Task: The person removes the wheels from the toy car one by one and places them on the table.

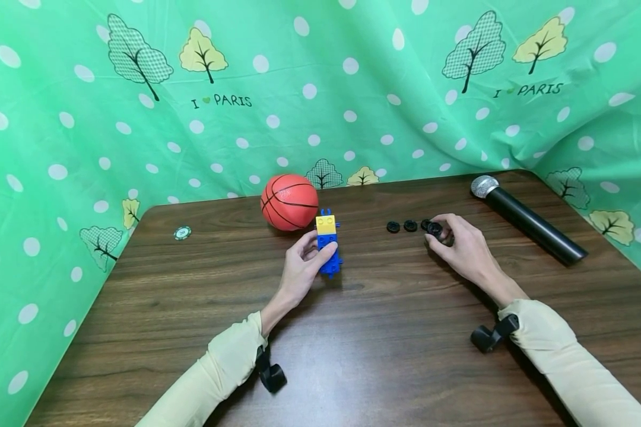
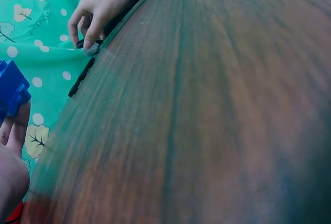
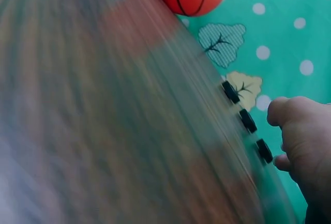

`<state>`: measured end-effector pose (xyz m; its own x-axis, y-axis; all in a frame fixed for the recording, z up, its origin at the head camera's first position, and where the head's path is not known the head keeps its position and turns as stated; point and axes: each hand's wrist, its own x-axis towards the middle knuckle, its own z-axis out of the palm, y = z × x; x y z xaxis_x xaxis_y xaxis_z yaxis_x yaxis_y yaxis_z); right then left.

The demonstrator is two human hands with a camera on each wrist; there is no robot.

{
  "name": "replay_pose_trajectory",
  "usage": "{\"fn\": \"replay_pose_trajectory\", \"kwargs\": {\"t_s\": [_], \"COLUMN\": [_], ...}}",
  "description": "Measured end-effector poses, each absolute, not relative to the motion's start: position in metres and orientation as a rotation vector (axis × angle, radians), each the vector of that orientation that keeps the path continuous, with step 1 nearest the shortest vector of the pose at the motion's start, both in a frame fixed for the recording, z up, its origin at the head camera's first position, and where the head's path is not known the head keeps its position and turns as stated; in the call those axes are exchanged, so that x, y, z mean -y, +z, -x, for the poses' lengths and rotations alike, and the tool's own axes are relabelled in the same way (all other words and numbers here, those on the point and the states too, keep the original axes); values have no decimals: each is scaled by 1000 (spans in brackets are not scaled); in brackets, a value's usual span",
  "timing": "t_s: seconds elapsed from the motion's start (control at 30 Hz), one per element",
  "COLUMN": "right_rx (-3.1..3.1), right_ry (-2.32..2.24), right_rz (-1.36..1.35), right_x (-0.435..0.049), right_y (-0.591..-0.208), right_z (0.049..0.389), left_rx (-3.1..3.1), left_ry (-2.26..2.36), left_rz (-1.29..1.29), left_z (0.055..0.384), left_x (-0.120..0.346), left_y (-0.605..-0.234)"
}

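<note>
My left hand (image 1: 301,267) holds a blue and yellow toy-brick body (image 1: 328,255) between thumb and fingers. Yellow bricks top it at the far end, and small blue pegs stick out at its sides. In the left wrist view, a blue part of the brick body (image 2: 11,87) shows at the left edge. My right hand (image 1: 467,249) pinches a small round black toy wheel (image 1: 434,230) at its fingertips, just over the table. Beside it, three similar black wheels (image 1: 410,225) lie in a row; they also show as black wheels (image 3: 247,121) in the right wrist view.
A red basketball (image 1: 288,201) sits behind my left hand. At the back right lies a black microphone (image 1: 534,222) with a silver head. A poker chip (image 1: 182,232) rests at the left on the brown wooden table (image 1: 352,356). Behind hangs a green dotted cloth (image 1: 310,136).
</note>
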<state>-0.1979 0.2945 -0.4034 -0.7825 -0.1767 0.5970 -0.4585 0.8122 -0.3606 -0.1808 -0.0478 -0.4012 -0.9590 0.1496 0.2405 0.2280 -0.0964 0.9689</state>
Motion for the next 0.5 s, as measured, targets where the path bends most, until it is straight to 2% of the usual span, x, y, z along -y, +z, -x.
{"fn": "replay_pose_trajectory", "kwargs": {"t_s": [0.5], "right_rx": [2509], "right_ry": [688], "right_rz": [-383], "right_x": [-314], "right_y": [-405], "right_z": [209], "left_rx": [2083], "left_ry": [-2219], "left_rz": [443], "left_z": [181], "left_x": [47], "left_y": [-401]}}
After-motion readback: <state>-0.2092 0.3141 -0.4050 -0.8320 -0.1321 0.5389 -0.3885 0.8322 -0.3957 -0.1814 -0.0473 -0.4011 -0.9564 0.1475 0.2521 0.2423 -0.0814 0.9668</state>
